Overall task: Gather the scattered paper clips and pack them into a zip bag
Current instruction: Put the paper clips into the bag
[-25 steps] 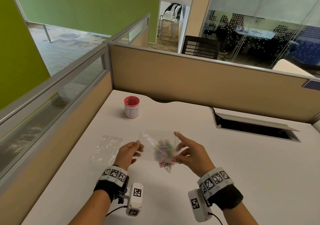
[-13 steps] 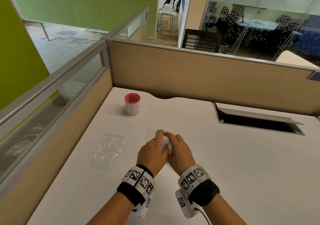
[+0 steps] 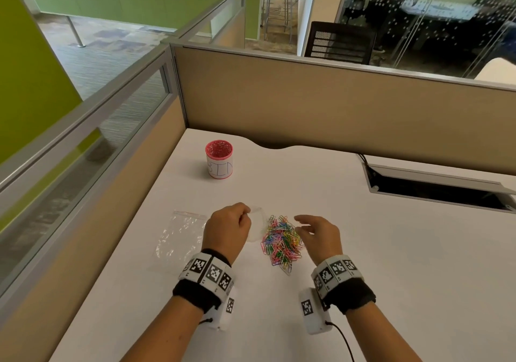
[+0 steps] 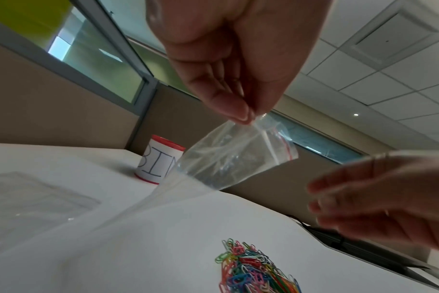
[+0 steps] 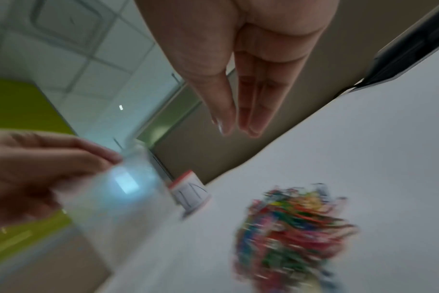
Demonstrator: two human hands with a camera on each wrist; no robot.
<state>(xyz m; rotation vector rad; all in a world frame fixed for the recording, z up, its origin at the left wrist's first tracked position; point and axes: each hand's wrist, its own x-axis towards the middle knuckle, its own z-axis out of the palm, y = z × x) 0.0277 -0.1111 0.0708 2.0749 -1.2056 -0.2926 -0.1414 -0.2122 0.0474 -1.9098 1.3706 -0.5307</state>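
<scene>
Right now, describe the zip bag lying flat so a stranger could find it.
On the white desk, left of the left hand, lies a crinkled clear zip bag. Unlike the bag that hand pinches, it lies flat, untouched.

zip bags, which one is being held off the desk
The zip bag pinched by the left hand, beside the paper clips. The other bag lies flat on the desk, untouched.
</scene>
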